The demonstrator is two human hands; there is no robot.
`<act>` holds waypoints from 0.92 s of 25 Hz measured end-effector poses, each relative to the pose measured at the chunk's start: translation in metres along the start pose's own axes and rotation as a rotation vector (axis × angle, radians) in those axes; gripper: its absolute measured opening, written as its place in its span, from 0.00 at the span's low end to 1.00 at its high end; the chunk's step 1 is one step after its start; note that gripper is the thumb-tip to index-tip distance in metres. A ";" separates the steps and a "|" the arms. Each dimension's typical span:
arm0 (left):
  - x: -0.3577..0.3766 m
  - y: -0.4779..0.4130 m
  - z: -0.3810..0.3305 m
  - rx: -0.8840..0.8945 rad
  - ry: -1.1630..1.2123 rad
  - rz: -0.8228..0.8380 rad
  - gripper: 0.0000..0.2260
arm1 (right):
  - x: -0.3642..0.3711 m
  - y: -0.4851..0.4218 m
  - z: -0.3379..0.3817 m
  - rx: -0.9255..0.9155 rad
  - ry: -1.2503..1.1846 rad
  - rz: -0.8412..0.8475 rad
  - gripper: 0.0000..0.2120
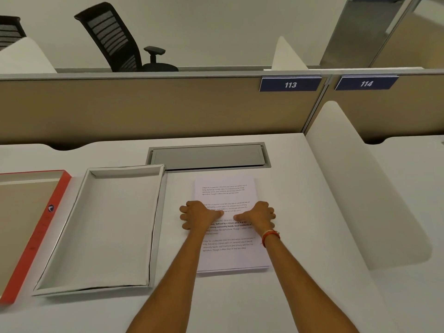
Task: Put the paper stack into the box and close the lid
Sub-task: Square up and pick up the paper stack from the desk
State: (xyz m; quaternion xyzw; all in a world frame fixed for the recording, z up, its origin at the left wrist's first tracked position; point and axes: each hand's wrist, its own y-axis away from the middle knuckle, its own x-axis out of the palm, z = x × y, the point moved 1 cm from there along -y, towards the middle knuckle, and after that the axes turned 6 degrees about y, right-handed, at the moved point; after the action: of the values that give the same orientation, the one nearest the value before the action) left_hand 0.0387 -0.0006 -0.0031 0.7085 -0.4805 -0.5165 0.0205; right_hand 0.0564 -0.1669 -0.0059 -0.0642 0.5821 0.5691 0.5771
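Observation:
A stack of printed white paper lies flat on the white desk, right of centre. My left hand clasps the stack's left edge, thumb on top. My right hand clasps the right edge the same way, with a red thread at the wrist. The stack rests on the desk. The open white box lies empty just left of the paper. Its red lid lies upside down at the far left, partly cut off by the frame.
A grey cable hatch is set into the desk behind the paper. A beige partition with signs 113 and 114 backs the desk. A white divider rises on the right. A black office chair stands beyond the partition.

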 end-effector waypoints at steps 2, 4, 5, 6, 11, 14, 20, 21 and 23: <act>-0.006 -0.002 -0.003 -0.034 0.015 0.019 0.43 | -0.004 -0.003 0.004 -0.013 0.020 0.034 0.45; -0.009 -0.005 -0.005 -0.041 0.015 0.047 0.42 | -0.006 -0.003 0.008 -0.006 0.013 0.058 0.42; -0.010 -0.005 -0.005 -0.034 0.002 0.065 0.41 | -0.006 -0.002 0.009 0.000 0.012 0.061 0.42; -0.010 -0.006 -0.006 -0.026 -0.012 0.081 0.41 | -0.006 0.000 0.011 0.000 0.017 0.056 0.42; -0.011 -0.007 -0.001 -0.062 -0.014 0.084 0.38 | -0.006 0.004 0.011 -0.076 -0.137 0.062 0.44; -0.004 -0.003 0.006 0.063 0.067 0.051 0.36 | -0.006 0.007 0.006 -0.118 -0.256 0.101 0.42; 0.000 -0.006 0.018 0.095 0.344 0.124 0.36 | -0.019 0.005 -0.007 -0.149 -0.456 0.093 0.29; -0.001 -0.008 0.019 0.095 0.375 0.147 0.34 | -0.021 0.003 -0.008 -0.137 -0.462 0.078 0.29; -0.002 -0.008 0.019 0.080 0.401 0.154 0.31 | -0.022 0.003 -0.007 -0.129 -0.426 0.055 0.28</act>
State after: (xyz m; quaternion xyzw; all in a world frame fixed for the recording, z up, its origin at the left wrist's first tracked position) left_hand 0.0296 0.0139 -0.0141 0.7585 -0.5396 -0.3425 0.1271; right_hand 0.0568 -0.1837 0.0098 0.0367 0.4110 0.6215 0.6660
